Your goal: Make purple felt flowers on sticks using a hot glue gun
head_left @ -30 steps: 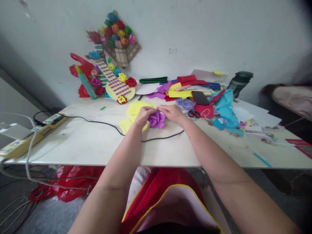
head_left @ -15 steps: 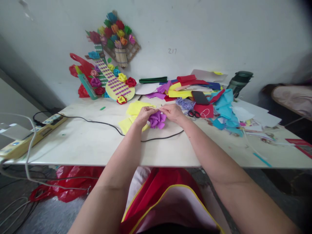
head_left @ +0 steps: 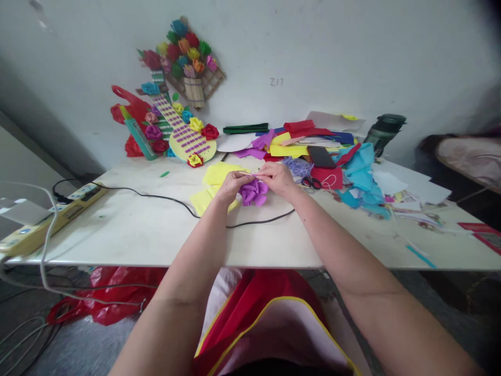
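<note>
A purple paper flower [head_left: 253, 193] hangs just below the meeting fingertips of both hands, its ruffled petals facing me. My left hand [head_left: 234, 184] is closed in a pinch at the flower's upper left. From the other side my right hand [head_left: 277, 179] pinches at its upper right edge. The exact grip at the fingertips is small and partly hidden by the fingers. Yellow crepe paper [head_left: 217, 180] lies on the table beneath and left of my left hand. Black-handled scissors [head_left: 311, 183] rest right of my right hand, near a bundle of lilac string [head_left: 298, 166].
A black cable [head_left: 258, 222] crosses the table in front of the flower. Behind are paper sheets [head_left: 289, 151], a dark phone [head_left: 321, 156] and a green bottle [head_left: 384, 133]. Left stand a flower-decorated paper guitar [head_left: 191, 143], a glue bottle [head_left: 139, 137] and a power strip [head_left: 74, 209].
The purple flower has turned slightly and shifted a little to the right between the fingertips. My right hand's fingers have moved slightly; my left hand stays nearly in place.
</note>
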Motion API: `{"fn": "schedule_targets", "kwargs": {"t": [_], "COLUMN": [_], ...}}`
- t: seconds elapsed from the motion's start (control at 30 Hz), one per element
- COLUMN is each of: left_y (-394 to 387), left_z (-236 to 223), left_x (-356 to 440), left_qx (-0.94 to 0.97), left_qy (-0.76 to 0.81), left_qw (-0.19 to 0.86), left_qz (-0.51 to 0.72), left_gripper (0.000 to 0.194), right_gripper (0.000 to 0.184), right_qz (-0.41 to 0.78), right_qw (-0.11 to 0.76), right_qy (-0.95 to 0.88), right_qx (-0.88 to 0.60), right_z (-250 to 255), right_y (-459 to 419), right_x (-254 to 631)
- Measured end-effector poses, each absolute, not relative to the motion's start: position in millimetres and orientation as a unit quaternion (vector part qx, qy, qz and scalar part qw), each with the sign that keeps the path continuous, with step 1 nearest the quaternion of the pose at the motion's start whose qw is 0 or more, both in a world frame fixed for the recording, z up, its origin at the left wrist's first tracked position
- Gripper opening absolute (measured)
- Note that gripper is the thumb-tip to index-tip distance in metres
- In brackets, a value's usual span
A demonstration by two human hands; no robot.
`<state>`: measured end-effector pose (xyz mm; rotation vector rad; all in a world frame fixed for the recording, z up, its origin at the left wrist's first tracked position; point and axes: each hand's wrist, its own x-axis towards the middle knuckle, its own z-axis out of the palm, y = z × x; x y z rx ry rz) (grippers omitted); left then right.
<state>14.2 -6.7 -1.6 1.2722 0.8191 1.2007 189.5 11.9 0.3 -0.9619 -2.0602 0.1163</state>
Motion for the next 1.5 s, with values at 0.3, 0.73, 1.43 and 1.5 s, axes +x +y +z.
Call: {"fn": "schedule_targets", "kwargs": {"t": [0.3,0.73,1.43,1.5], "left_y": [-3.4,-2.6,-1.1,-0.7], "left_z": [-3.8,-5.9,-4.7,-5.0], "left_x": [11.8,11.4,9.1,8.7], "left_qx": [0.551,0.593,0.566,0.565], "left_qy": [0.345,0.348,0.358,0.355], "left_qw": [0.566,0.521,0.552,0.555], "left_qz": [0.507,0.506,0.496,0.497], "left_gripper": [0.028,0.046,0.037,0.037], "right_gripper": [0.01,0.009,0.01,0.01], "right_qz": [0.105,0.117,0.138,0.13], "right_qw": [0.457,0.472,0.427,0.419], "right_qy": [-0.802,-0.789,-0.813,-0.815], "right_qx": [-0.369,-0.375,-0.37,-0.38], "right_z": [-0.1,-1.1,-5.0,-5.3], "right_y": [13.2,10.8,20.7,20.1], "right_x": [187.8,184.6,192.1,192.2]}}
